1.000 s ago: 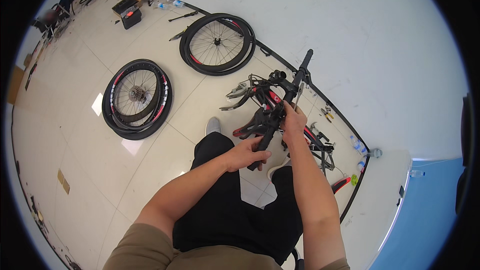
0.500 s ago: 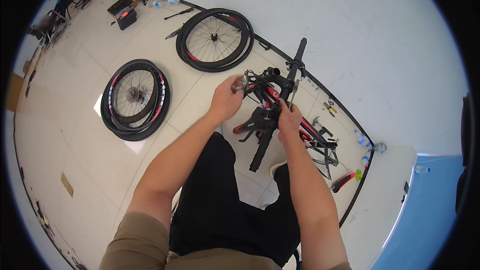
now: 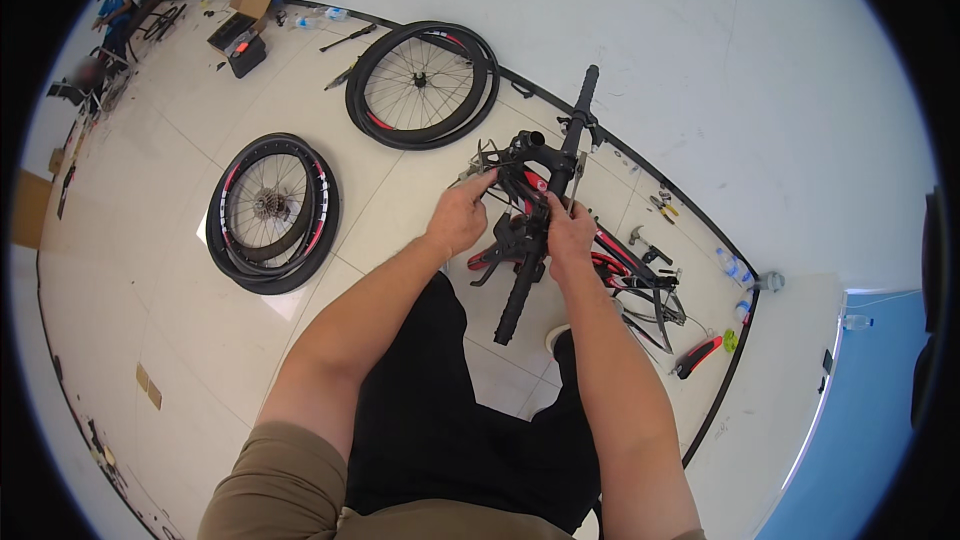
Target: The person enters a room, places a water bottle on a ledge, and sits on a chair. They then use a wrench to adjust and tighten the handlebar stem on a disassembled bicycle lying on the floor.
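Note:
A partly dismantled black and red bicycle frame (image 3: 622, 242) stands before me, its black handlebar (image 3: 515, 302) slanting across at my right. My right hand (image 3: 570, 238) is closed round the bar beside the stem; a slim, silvery metal piece (image 3: 579, 176), perhaps a tool, sticks up by its fingers. At the front of the frame, my left hand (image 3: 460, 218) reaches in with its index finger at the cables and a silvery metal part (image 3: 484, 158). Its other fingers are curled, and what they hold is hidden. Below the bar sits a black and red saddle (image 3: 484, 260).
Two wheels with loose tyres, one rear wheel (image 3: 232, 258) and one other wheel (image 3: 357, 105), lie on the floor. Pliers (image 3: 663, 208), a hammer (image 3: 650, 242) and bottles (image 3: 733, 266) line the right wall. A toolbox (image 3: 245, 55) and a person (image 3: 115, 10) are far left.
My left hand has moved slightly down and right, its index finger now stretched against the cables. My right hand keeps its place on the bar. The whole view has shifted a little.

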Available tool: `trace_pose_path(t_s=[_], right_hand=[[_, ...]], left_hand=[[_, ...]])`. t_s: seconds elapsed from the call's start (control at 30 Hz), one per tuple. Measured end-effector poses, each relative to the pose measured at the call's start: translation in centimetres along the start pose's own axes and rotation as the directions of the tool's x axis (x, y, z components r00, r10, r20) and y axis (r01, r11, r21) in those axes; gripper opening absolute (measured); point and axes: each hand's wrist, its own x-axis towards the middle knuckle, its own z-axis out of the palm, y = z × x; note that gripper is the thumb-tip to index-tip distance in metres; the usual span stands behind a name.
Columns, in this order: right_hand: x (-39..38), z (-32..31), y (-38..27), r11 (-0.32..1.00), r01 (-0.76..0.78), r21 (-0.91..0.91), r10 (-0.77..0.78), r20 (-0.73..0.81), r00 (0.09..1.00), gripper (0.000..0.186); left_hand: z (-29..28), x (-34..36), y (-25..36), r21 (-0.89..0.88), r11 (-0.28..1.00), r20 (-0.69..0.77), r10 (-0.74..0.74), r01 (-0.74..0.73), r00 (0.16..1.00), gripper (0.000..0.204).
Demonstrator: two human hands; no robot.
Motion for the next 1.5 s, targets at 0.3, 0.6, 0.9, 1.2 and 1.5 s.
trace_pose_path(t_s=[0.3,0.6,0.9,1.2,1.5], right_hand=[[0.3,-0.2,0.3,0.999,-0.031,0.033,0.031,0.018,0.999,0.029],[-1.0,-0.2,-1.3,0.987,-0.105,0.119,0.101,0.039,0.994,0.023],[0.3,-0.2,-3.5,0.980,-0.158,0.124,0.144,0.113,0.983,0.019],[2.2,-0.1,-3.9,0.976,-0.124,0.181,0.081,0.225,0.971,0.025],[3.0,0.3,-2.8,0.974,-0.121,0.193,0.078,0.213,0.974,0.019]], left_hand=[[1.8,3.5,2.1,-0.821,0.463,-0.089,-0.683,0.335,0.725,0.032],[1.1,6.7,-0.5,0.064,0.958,-0.276,-0.252,0.279,0.928,0.047],[-2.9,8.5,1.0,0.679,0.716,0.321,-0.092,-0.161,0.943,0.046],[-2.6,10.5,0.6,0.609,0.759,0.459,-0.101,-0.230,0.883,0.033],[-2.2,11.1,2.3,0.665,0.744,0.380,-0.254,-0.072,0.889,0.041]])
